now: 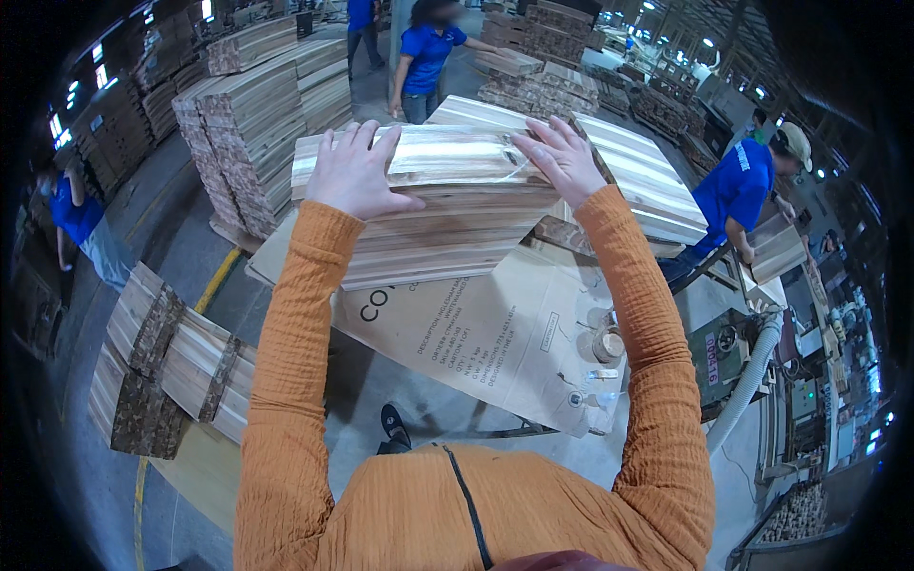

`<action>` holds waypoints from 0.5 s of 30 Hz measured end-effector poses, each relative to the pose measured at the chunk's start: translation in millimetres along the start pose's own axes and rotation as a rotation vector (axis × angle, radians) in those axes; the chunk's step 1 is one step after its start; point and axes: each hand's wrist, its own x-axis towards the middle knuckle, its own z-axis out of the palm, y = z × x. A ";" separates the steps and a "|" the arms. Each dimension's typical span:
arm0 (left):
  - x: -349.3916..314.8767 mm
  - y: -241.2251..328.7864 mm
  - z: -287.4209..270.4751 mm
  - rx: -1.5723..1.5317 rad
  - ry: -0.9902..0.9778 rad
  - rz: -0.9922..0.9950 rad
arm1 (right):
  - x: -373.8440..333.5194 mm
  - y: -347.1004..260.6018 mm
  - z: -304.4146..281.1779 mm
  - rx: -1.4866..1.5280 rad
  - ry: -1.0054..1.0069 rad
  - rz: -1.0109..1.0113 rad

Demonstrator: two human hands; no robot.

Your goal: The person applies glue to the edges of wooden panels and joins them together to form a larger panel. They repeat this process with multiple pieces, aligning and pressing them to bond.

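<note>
Both my arms reach forward to a stack of striped, pale and brown wooden panels. My left hand (357, 173) grips the left part of the top wooden panel (452, 157), fingers over its upper face and thumb along the near edge. At the panel's right end, my right hand (564, 160) has its fingers bent over the surface. Below, the near side of the lower panels (428, 233) shows. They rest on a flattened printed cardboard sheet (457, 333). Close to my right hand lies another stack of panels (643, 181).
Tall stacks of boards (257, 133) stand at the far left, and shorter ones (171, 362) at the near left. A small round object (606, 345) sits on the cardboard's right side. Workers in blue shirts (738, 190) stand around. A machine with a hose (752, 371) is at right.
</note>
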 end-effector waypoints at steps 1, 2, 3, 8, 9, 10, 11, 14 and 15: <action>-1.5 -1.1 -0.1 -0.005 0.002 -0.004 | 0.9 -5.5 -2.3 -0.010 -0.017 -0.011; -2.8 -2.1 -0.1 -0.010 0.003 -0.008 | 1.9 -10.7 -4.9 -0.019 -0.035 -0.021; -2.2 -1.8 0.0 -0.005 0.002 -0.003 | 0.9 -10.6 -5.7 -0.033 -0.021 -0.019; -0.9 -2.7 4.4 -0.010 0.069 0.023 | -2.7 -11.6 -9.1 -0.102 0.032 -0.045; -1.1 -3.1 4.9 -0.013 0.070 0.024 | -2.7 -12.8 -9.2 -0.122 0.016 -0.047; -1.4 -3.7 5.4 -0.016 0.070 0.024 | -2.0 -14.4 -8.6 -0.142 0.001 -0.049; -1.7 -4.2 5.8 -0.019 0.071 0.023 | -1.2 -15.9 -8.2 -0.161 -0.015 -0.051; 2.0 -0.3 0.1 -0.031 -0.022 0.013 | -2.0 -7.0 -11.1 -0.073 0.051 -0.053; 1.5 -0.5 0.7 -0.023 -0.008 0.011 | -1.6 -7.7 -11.3 -0.064 0.056 -0.082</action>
